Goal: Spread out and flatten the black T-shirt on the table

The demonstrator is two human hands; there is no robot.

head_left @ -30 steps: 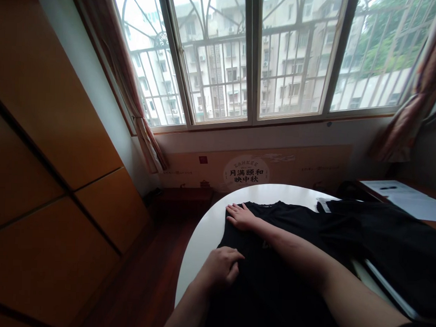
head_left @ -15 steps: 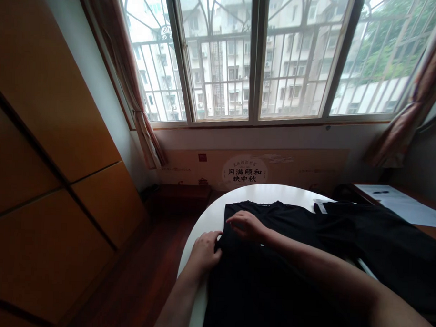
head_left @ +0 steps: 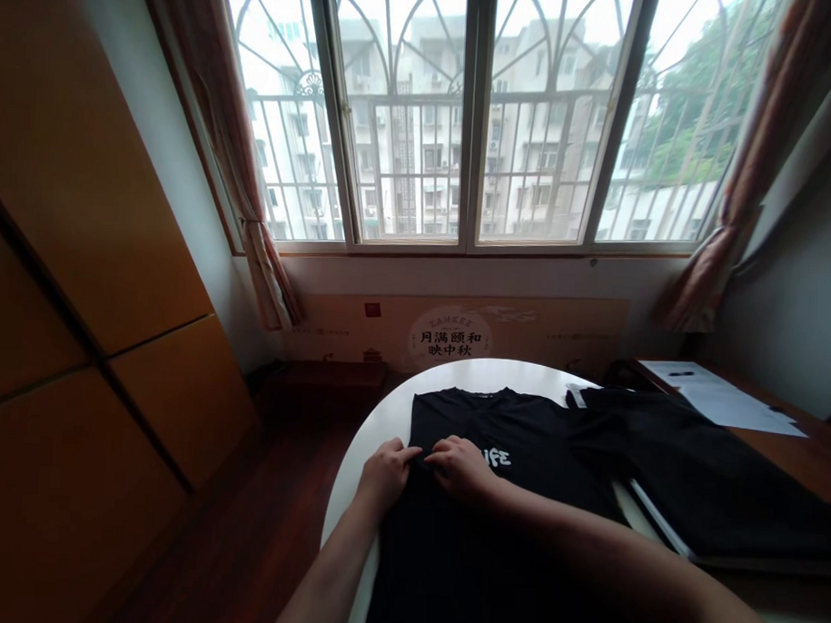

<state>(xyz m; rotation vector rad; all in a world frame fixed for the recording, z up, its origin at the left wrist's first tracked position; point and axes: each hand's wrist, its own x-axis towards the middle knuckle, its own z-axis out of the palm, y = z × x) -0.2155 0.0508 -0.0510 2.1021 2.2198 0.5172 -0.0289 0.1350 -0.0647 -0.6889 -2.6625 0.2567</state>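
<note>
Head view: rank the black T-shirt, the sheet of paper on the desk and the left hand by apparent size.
1. black T-shirt, by far largest.
2. sheet of paper.
3. left hand; it sits nearer the camera, so its rank against the paper is unsure.

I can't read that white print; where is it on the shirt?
In the head view, the white lettering sits on the black T-shirt, just right of the right hand.
</note>
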